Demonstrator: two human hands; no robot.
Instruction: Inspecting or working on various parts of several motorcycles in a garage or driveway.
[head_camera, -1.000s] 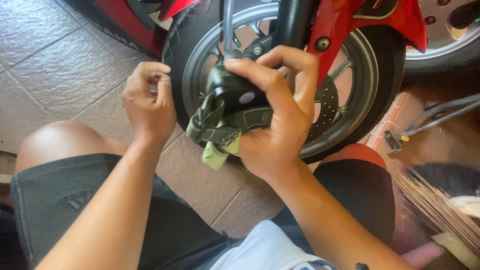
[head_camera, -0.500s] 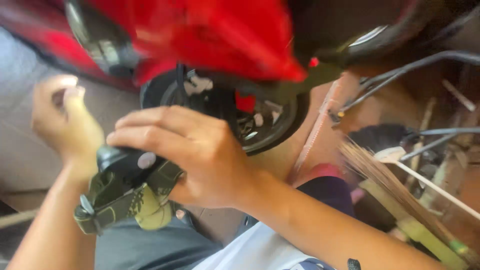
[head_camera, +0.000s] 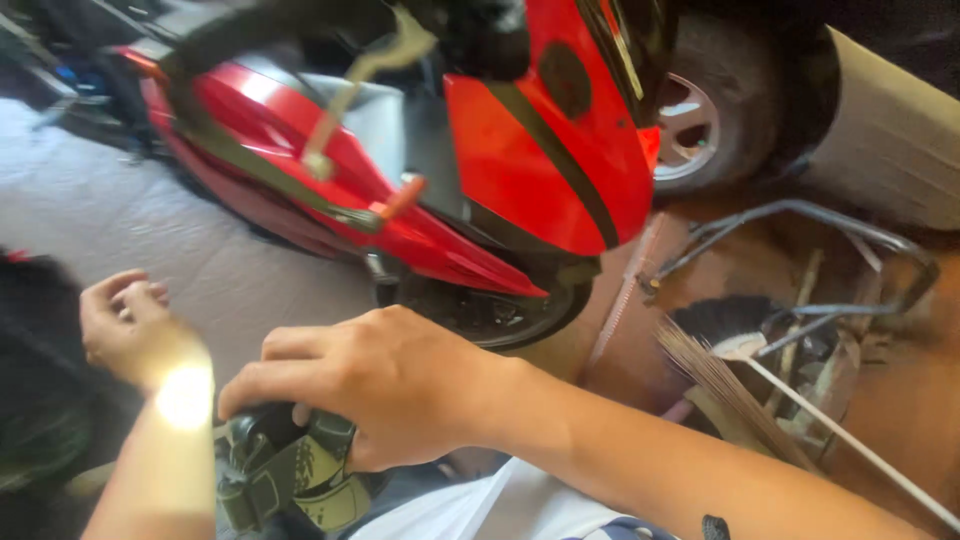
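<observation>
partly hidden, the olive strap bundle (head_camera: 290, 475) (blurred) sits gripped under the right hand (head_camera: 385, 385); left hand (head_camera: 125, 325) loosely curled, empty.

Floor (head_camera: 130, 225): grey paved surface at left and centre, turning brown and dirt-coloured at right.

Standing on it: red motorcycle (head_camera: 500, 160), front wheel (head_camera: 490, 310) down on the paving near the middle, mostly hidden under the red fairing.

Behind, at upper right: second tyre with silver rim (head_camera: 700, 130), resting on the brown ground beside a tan cardboard sheet (head_camera: 890, 140).

Lying at right: bent grey metal frame (head_camera: 800, 225), bundle of thin straw-like broom bristles (head_camera: 720, 380), pale sticks and scraps among them, too jumbled to separate.

Far upper left: dark clutter at the floor's edge, blurred.
</observation>
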